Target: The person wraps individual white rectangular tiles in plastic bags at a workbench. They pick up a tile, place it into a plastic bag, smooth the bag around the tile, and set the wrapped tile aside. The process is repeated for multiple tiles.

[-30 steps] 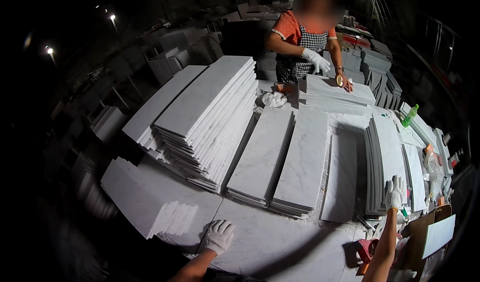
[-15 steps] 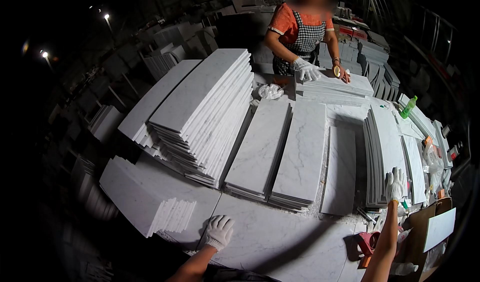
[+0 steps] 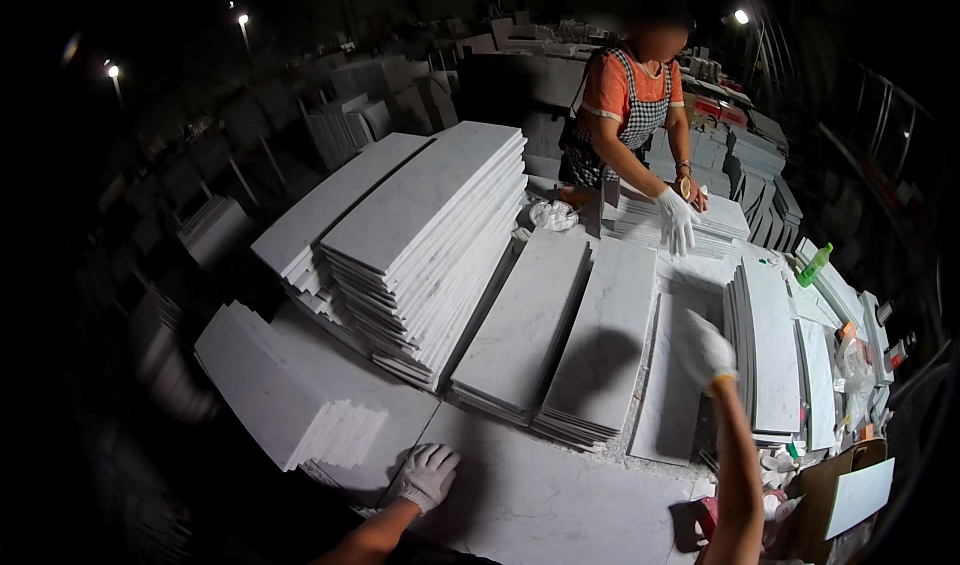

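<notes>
My left hand (image 3: 429, 476), in a white knit glove, rests on the pale marble worktop (image 3: 560, 490) near its front edge, fingers loosely bent, holding nothing. My right hand (image 3: 704, 347), also gloved, is smeared by motion above a low-lying marble tile (image 3: 665, 395); its fingers cannot be made out. Right of it stands a stack of long tiles (image 3: 770, 350). Two low tile stacks, one nearer the middle (image 3: 525, 320) and one beside it (image 3: 607, 340), lie to the left of my right hand. A shadow falls on the second.
A tall tile stack (image 3: 420, 205) rises at left, with fanned tiles (image 3: 270, 385) in front. Across the worktop a co-worker (image 3: 625, 95) in a checked apron reaches over another stack (image 3: 720, 215). A green bottle (image 3: 815, 265), plastic bag (image 3: 853, 365) and cardboard box (image 3: 815, 490) sit at right.
My right hand has left the right-hand tile stack and moved left over the low tile. The co-worker's gloved hand has come forward off its stack. My left hand stays on the worktop.
</notes>
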`<action>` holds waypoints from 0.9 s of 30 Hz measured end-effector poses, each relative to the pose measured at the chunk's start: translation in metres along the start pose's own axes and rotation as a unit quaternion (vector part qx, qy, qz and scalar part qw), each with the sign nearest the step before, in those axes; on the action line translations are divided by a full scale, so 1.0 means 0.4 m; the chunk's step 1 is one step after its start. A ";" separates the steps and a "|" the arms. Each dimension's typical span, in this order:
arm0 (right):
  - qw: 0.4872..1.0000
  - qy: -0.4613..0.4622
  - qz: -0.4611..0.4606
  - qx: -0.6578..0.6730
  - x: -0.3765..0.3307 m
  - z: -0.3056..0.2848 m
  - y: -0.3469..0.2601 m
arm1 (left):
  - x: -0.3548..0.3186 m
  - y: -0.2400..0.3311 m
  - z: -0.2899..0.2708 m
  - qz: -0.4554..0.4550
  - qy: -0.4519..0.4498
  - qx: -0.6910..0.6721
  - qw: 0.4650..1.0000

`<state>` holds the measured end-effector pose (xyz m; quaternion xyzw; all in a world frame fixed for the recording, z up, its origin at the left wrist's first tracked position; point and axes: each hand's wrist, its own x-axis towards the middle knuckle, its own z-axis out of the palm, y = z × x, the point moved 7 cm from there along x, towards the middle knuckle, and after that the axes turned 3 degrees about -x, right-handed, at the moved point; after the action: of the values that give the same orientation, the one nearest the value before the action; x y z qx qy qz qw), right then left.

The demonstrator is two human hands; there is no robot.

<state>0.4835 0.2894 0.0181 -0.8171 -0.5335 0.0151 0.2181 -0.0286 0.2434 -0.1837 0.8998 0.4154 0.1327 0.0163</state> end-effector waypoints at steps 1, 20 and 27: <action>0.994 0.009 -0.099 0.037 0.007 -0.014 -0.174 | 0.007 -0.002 0.006 0.013 -0.012 0.024 1.000; 0.996 0.025 0.006 -0.083 -0.098 -0.084 0.245 | -0.001 -0.025 0.011 -0.009 0.002 -0.042 0.999; 0.924 0.035 0.298 -0.238 -0.420 0.032 0.765 | 0.017 -0.023 0.001 -0.001 0.019 -0.056 0.998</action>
<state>0.6728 0.0434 -0.1422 -0.9662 -0.2452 -0.0767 0.0217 -0.0311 0.2543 -0.1837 0.8946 0.4081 0.1725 0.0586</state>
